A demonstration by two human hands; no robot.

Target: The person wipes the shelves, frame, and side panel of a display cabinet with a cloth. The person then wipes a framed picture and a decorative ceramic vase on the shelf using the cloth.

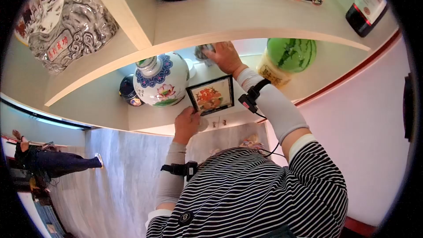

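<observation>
Black-framed rectangular floral picture (212, 95) is slanting right of round white porcelain vase (159, 86), left hand (186, 125) clamping lower corner. Right of vase, right hand (226, 58) is touching grey mottled object (202, 52); grip unclear. Handling seemingly unfinished: picture not yet released.

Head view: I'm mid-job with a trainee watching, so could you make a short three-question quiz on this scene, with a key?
1. Multiple choice: which of the person's hands is at the lower-left edge of the framed picture?
A) left
B) right
C) neither
2. True or false: in the view, the green watermelon-patterned object is to the right of the vase.
3. Fill in the colour: the large flower painted on the vase is ____.

Key:
1. A: the left hand has its fingers at that edge.
2. True.
3. Pink.
</observation>
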